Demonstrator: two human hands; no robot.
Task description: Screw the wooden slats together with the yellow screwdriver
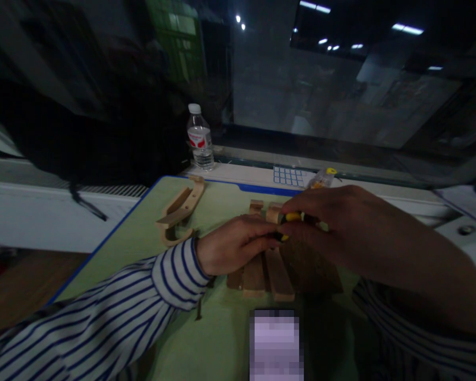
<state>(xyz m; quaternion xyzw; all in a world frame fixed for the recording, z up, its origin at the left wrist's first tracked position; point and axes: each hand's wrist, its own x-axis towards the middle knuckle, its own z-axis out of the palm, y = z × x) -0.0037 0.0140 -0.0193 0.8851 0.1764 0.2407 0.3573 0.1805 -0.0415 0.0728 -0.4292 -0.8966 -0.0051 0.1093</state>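
My right hand [321,222] is closed around a small tool with yellow and black parts [293,217]; its exact kind is hidden by the fingers. Right beside it, my left hand [238,241] has its fingers pressed together, their tips touching a black and yellow bit of the tool or something behind it. Beneath both hands lies a wooden assembly of light strips [280,278] on a darker wooden board [313,267]. Its middle is covered by my fingers.
Another wooden piece with curved ends [182,209] lies at the table's [122,251] back left. A phone [276,344] is near the front. Behind stand a water bottle [200,140] and a clear plastic bag [320,179]. A screw-like piece [199,309] lies by my left sleeve.
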